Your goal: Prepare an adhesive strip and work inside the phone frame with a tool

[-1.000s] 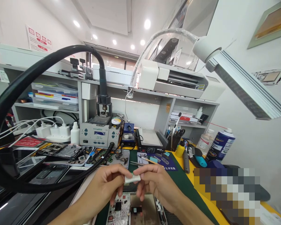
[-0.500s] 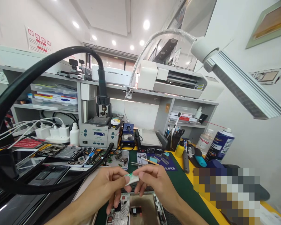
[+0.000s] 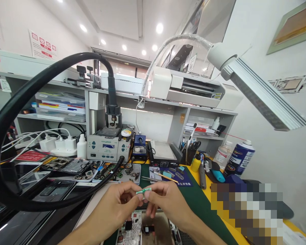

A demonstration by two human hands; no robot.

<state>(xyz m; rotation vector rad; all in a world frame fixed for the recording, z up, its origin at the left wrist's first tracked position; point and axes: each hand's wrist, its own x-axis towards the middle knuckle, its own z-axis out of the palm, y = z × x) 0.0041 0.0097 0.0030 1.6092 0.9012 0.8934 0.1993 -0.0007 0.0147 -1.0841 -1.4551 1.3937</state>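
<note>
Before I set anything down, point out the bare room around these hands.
The clearest patch lies on the flat green mat, between the bare right forearm, dark-blue printed sheet and yellow tabletop. It's crowded leftward, with glossy dark phones; beyond the left hand, with a pale rectangular tray of circuit boards; and nearer the body, with an opened metallic device.

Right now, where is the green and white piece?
In the head view, the green and white piece is at lower centre, pinched between the left hand and right hand, above the opened device in the picture.
</note>
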